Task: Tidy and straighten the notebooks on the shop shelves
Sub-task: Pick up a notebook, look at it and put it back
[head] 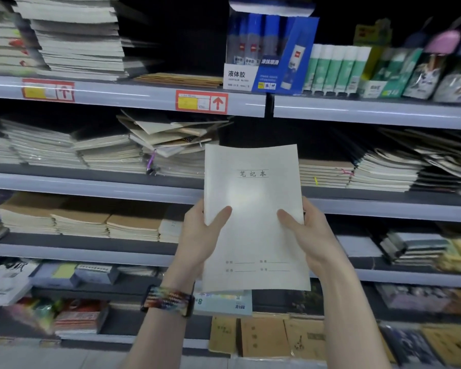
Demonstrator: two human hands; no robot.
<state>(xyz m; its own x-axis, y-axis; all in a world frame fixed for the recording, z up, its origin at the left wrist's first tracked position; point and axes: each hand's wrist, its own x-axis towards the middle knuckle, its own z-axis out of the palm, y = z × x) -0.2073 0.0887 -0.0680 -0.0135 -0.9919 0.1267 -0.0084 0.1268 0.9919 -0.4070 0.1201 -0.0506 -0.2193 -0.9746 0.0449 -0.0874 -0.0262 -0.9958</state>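
I hold a pale grey notebook (253, 209) upright in front of the shelves, its cover facing me. My left hand (200, 233) grips its left edge with the thumb on the cover. My right hand (308, 230) grips its right edge the same way. Behind it, on the second shelf, a messy heap of notebooks (171, 137) lies crooked, with a dark gap to its right. Neater notebook stacks (357, 171) lie further right on that shelf.
Grey shelf rails (117, 99) run across the view. The top shelf carries tall paper stacks (75, 41), a blue glue display box (269, 54) and green glue sticks (336, 67). Brown-covered stacks (96, 219) fill the third shelf, and more exercise books (264, 336) stand below.
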